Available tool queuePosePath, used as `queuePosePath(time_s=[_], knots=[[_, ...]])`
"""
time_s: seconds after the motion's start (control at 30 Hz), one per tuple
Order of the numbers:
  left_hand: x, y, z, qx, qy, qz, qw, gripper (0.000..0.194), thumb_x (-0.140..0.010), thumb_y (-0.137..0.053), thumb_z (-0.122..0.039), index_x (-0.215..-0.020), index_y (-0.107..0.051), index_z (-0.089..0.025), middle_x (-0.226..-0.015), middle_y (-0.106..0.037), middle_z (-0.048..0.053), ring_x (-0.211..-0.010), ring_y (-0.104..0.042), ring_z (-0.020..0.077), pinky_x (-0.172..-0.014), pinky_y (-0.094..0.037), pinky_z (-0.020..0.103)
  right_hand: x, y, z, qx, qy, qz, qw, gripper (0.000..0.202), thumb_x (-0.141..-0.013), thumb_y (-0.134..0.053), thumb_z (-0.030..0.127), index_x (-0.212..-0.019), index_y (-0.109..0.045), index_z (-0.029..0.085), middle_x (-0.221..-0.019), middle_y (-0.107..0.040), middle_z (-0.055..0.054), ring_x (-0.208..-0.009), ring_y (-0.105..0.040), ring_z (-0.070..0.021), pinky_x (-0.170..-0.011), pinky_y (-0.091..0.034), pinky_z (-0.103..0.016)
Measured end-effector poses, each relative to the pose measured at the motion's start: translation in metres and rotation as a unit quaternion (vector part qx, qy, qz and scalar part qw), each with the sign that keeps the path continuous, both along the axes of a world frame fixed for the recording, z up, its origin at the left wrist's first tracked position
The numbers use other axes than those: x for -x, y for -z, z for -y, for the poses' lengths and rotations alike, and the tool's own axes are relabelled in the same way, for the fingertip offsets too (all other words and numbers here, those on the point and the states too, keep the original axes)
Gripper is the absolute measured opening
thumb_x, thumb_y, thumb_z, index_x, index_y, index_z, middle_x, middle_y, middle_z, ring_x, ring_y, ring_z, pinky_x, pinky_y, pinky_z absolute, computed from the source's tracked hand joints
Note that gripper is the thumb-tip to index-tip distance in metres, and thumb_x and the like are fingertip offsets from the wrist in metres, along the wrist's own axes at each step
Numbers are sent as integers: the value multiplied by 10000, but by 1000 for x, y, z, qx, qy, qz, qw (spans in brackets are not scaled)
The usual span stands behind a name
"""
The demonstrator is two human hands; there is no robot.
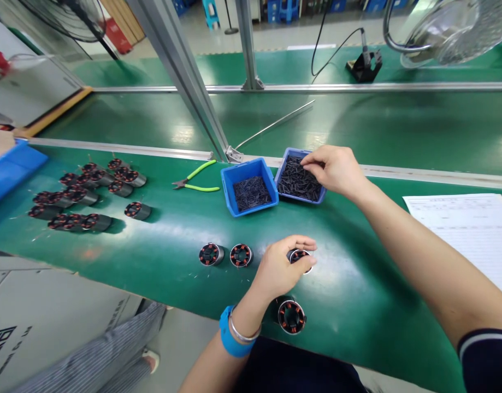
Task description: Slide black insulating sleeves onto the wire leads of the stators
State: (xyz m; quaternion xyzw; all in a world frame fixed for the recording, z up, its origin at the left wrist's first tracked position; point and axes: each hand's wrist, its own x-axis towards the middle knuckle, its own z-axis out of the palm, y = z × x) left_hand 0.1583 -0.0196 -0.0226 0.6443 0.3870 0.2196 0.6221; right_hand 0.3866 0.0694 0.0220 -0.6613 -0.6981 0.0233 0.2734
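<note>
"At the near edge of the table [177, 234], what's there?"

"One wound core [283, 316], open end toward the camera, copper-coloured windings inside. Just beyond, left hand [281, 265] curves round a second core [299, 254], thumb and fingers on either side. Can't tell if they press."

"Left of that?"

"Two more, near each other, not touching: left core [210, 254], right core [241, 255]."

"Right hand [338, 170]?"

"Over the purple tray [312, 200], fingertips pinched together at the black pieces [297, 183]. Can't tell if one's between them. Blue tray [257, 209] just left, finer black bits [251, 192] in it."

"Rest?"

"Green-handled pliers [189, 178] left of the trays, cluster of cores [84, 195] farther left. Past the metal rail [439, 175], thin rod [275, 124]. Black stand [364, 68] at the back."
</note>
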Motion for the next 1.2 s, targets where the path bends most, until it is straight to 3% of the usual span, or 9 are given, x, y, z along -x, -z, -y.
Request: queuePosePath(time_s=[0.13,0.23,0.37,0.97,1.07,1.2], knots=[[1,0,3,-16,-3,3,1000,241,-801,-685,-134,-1022,-745,-209,-1031,-788,36,-967,-728,205,-901,-554,340,13,-14,45,-5,-24,-101,995,185,-807,-571,192,-843,-752,192,-870,-754,-53,-774,-678,-213,-746,-521,-349],[0,2,3,-4,-12,24,1000,217,-793,-686,-120,-989,-746,-191,-962,-793,39,-890,-739,191,-853,-573,319,22,-22,89,78,-88,-162,980,105,-799,-617,232,-784,-714,196,-738,-720,-12,-625,-641,-154,-597,-503,-270],[-2,3,0,36,-10,41,998,190,-772,-696,-113,-947,-742,-168,-906,-784,43,-774,-727,169,-728,-583,282,24,-20,121,195,-154,-156,956,113,-844,-605,241,-820,-702,189,-738,-700,-5,-615,-614,-127,-588,-483,-248],[-2,2,0,39,-8,42,998,163,-771,-689,-117,-920,-689,-183,-868,-757,14,-752,-691,146,-689,-544,258,31,-22,112,211,-221,-119,945,137,-826,-566,162,-807,-697,195,-782,-713,-2,-656,-623,-117,-618,-458,-236],[-2,2,0,45,-12,48,998,243,-755,-699,-100,-975,-644,-189,-893,-753,11,-819,-695,149,-750,-535,264,35,-24,107,262,-231,-100,932,142,-794,-565,136,-815,-688,203,-744,-704,22,-623,-614,-110,-585,-441,-229],[0,4,1,30,-13,57,998,331,-745,-714,-92,-1048,-624,-187,-1004,-749,44,-964,-695,180,-878,-531,315,35,-25,105,340,-218,-107,909,298,-750,-575,89,-1021,-636,197,-679,-688,57,-567,-618,-106,-529,-443,-217]])
